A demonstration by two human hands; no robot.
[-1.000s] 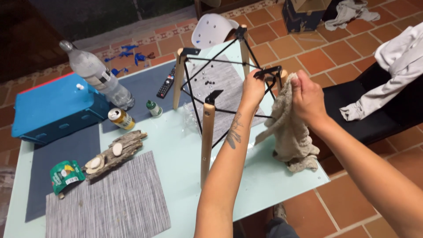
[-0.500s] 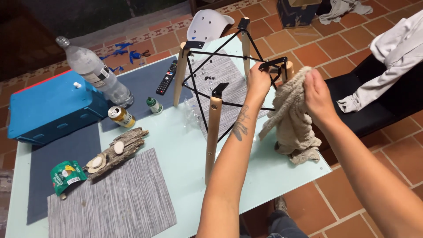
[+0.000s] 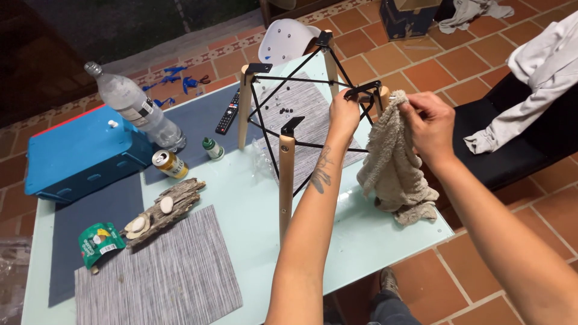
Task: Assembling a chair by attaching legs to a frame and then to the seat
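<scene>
An upturned chair (image 3: pixel 289 90) stands on the pale table (image 3: pixel 241 204), its wooden legs pointing up toward twelve o'clock, while the left hand (image 3: pixel 344 114) closes around its black wire brace and the right hand (image 3: pixel 428 123) pinches a beige towel (image 3: pixel 394 168) hanging beside the three-o'clock leg.

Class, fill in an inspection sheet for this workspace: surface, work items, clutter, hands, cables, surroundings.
Surface: pale glass table with grey placemats.
Work items: upturned chair with wooden legs and black wire struts; beige towel.
Clutter: plastic bottle, can, remote, blue box, bark piece, green pouch.
Hands: left hand grips a strut; right hand holds the towel.
Cables: nothing seen.
Surroundings: terracotta tile floor.
</scene>
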